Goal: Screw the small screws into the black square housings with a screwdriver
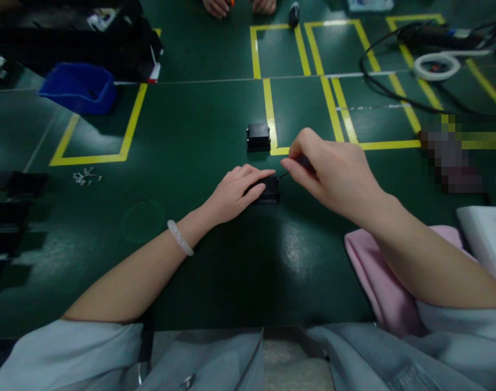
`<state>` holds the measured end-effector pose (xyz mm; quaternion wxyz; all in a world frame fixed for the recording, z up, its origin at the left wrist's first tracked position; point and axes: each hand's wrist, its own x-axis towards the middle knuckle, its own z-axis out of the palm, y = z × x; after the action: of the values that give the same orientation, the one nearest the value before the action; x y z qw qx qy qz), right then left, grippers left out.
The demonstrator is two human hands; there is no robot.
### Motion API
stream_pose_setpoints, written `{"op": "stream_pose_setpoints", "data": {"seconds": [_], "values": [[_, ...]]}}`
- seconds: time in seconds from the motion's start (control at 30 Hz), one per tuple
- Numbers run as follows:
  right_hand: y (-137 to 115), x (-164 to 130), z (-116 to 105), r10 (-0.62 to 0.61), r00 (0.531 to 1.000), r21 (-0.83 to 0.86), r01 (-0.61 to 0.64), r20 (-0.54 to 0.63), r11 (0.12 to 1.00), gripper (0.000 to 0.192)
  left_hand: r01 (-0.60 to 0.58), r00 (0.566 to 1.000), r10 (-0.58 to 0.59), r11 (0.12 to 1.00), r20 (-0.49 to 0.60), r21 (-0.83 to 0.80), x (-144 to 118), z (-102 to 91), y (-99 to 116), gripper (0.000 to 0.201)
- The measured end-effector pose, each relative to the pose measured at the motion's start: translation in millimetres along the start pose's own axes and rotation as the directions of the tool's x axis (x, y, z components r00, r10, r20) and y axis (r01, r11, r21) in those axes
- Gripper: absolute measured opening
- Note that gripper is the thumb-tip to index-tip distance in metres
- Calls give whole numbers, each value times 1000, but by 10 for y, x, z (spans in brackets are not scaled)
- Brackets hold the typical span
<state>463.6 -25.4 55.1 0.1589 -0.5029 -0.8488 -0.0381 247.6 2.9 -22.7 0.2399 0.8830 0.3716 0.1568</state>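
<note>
My left hand point(235, 191) lies flat on a small black box point(269, 191) on the green table, fingers pressing its top. My right hand point(331, 172) hovers just right of it, fingers pinched on a thin dark tool point(284, 175) whose tip points at the box. A second small black box point(258, 137) stands a little farther back, beside a yellow tape line. A pale bangle sits on my left wrist.
A blue bin point(80, 87) stands at the far left, with small pale parts point(86, 177) scattered nearer. Black cables and a white tape ring point(437, 65) lie far right. Another person's hands point(240, 6) show at the far edge. A pink cloth point(378, 277) lies under my right arm.
</note>
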Motion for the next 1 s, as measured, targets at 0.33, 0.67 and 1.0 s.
{"op": "stream_pose_setpoints", "data": {"seconds": [0.33,0.67,1.0], "values": [[1,2,0,7,1000,21,-7,10,1000,24,9,1000,-9,1000,10,13,-1,10,-19,44],[2,6,7,34,999,54,-36,29,998,24,18,1000,-18,1000,14,6,-1,3,-8,44],[12,13,1,44,998,41,-45,40,998,23,19,1000,-20,1000,14,6,-5,-5,4,44]]}}
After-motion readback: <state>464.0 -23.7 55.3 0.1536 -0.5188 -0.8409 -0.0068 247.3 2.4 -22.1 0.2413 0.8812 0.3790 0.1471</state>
